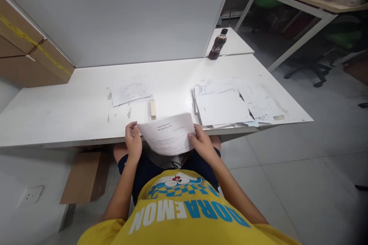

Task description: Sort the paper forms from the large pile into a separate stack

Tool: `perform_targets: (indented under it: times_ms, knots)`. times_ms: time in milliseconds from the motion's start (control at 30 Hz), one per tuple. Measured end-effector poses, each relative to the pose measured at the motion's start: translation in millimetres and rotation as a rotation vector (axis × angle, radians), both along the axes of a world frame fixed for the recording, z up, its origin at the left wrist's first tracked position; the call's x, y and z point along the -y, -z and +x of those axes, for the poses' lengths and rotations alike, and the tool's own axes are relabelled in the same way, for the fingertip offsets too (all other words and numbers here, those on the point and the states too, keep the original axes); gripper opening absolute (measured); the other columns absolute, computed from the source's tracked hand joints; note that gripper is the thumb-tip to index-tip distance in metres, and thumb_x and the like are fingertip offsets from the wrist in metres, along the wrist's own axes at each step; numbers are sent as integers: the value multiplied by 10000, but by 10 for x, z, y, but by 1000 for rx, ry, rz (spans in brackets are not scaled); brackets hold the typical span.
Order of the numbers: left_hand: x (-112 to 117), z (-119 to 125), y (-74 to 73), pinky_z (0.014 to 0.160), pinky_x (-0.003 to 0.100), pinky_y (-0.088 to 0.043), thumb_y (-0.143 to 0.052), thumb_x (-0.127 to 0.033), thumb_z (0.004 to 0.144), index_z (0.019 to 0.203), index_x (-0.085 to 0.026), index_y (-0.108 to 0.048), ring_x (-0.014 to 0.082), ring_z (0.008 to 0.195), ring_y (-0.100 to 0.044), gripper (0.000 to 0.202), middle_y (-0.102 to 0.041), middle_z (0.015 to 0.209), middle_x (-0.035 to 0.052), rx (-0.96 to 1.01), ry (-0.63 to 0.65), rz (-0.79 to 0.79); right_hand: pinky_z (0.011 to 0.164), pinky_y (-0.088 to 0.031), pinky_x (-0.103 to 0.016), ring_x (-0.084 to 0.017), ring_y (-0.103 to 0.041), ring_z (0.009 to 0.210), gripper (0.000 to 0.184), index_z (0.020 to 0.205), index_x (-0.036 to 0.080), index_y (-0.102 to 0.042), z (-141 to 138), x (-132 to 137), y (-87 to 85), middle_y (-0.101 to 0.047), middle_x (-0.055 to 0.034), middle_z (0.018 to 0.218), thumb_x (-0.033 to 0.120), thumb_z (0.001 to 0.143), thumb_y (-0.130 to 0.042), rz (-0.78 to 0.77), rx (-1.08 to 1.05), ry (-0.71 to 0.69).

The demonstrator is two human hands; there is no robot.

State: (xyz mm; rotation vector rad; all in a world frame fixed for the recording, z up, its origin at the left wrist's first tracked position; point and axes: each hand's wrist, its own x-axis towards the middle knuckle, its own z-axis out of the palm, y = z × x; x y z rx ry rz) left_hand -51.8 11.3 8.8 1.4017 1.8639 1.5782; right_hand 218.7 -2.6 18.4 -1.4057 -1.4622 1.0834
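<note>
A printed sheet of paper, or a thin set of sheets, is held over the table's front edge, its lower edge bowed. It carries a heading reading "SALES CONTRACT" and lines of small text. My left hand has its fingers closed at the paper's left edge. At the right edge, my right hand pinches it with the thumb on top. Just beyond the paper lies a small cream-coloured oblong object that looks like a stapler. A stack of printed papers rests behind it on the left.
On the white table, a messy paper pile lies to the right. A dark soda bottle stands at the back beside a grey partition. Cardboard boxes occupy the left end; another box is beneath the table.
</note>
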Motion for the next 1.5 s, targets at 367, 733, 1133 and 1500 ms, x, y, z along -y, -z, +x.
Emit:
perform_targets:
  times_ms: [367,733,1133,1500]
  knots:
    - [-379,53,-101,1130,506,-338,-366,-405,1002,1348,-187,-503,303,1398,-371,431,-412,1501,160,-661,385,40,1109,-383,-504,-290,-510,1290,648,1395,231,-445,97,-188,308,-556,-105,1392,272,751,-497,-85,73,117]
    - [-426,146,40,1198,552,-200,-355,-288,993,1364,-159,-536,271,1390,-424,433,-563,1396,115,-814,425,1,1028,-453,-559,-358,-569,1191,680,1459,159,-391,151,-256,-14,-599,-172,1315,234,790,-487,-17,301,104]
    - [-600,237,-247,1185,597,-204,-374,-244,972,932,-179,-712,295,1144,-626,347,-746,978,93,-879,332,84,1123,-367,-530,-293,-431,1360,649,1496,214,-321,262,-159,-39,-464,-124,1475,256,857,-430,204,342,156]
    - [-1694,-731,-216,1133,519,-270,-475,-326,902,1285,-74,-532,363,1366,-364,461,-458,1451,220,-792,15,-346,934,-433,-552,-398,-537,1107,689,1436,109,-413,1500,-720,-329,-556,-231,1239,253,766,-485,76,780,542]
